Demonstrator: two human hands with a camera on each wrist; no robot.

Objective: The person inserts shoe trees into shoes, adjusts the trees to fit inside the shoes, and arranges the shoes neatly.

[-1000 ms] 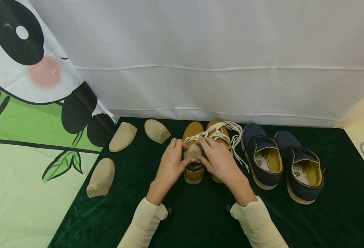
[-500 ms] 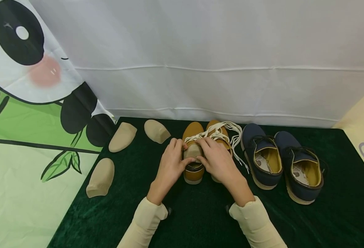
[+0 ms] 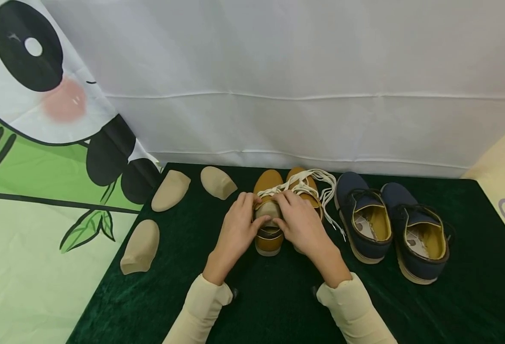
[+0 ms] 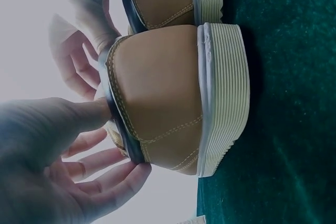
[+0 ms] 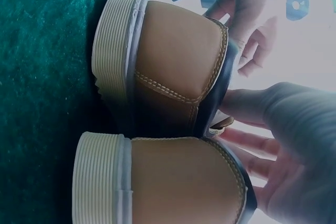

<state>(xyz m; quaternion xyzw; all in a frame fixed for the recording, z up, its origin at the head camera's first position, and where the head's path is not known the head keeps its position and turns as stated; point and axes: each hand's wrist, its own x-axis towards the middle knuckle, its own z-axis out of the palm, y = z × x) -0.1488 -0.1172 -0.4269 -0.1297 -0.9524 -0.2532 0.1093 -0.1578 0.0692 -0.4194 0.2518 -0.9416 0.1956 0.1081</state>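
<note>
Nearest: cream sleeves (image 3: 198, 308), two, over the green-covered bench (image 3: 274, 301).

Left hand (image 3: 240, 224): grip half closed, thumb and bent fingers about the collar of one tan shoe (image 3: 268, 244), a gap between thumb and forefinger.

Right hand (image 3: 301, 222): grip likewise half closed, at the opposite side of the same collar.

Tan shoe, held: upright, sole on the bench, toe pointing away. Framed by both hands in its opening, a grey-beige panel (image 3: 268, 210); tongue or insert, cannot tell.

Second tan shoe (image 5: 184, 182): just beside the first, partly hidden by the right hand. White laces (image 3: 326, 177): loose, trailing toward the navy pair.

Beige inserts, three, lying apart at left: (image 3: 140, 246), (image 3: 171, 191), (image 3: 218, 182).

Navy shoes (image 3: 366, 224), two, side by side at right, toes away.

Farthest: white backdrop (image 3: 299, 124).

Hazards, as judged: uneven thumb pressure could skew the panel or fold the collar; slack laces could snag the right fingers; a sideways pull could tip the shoe against its neighbour.
</note>
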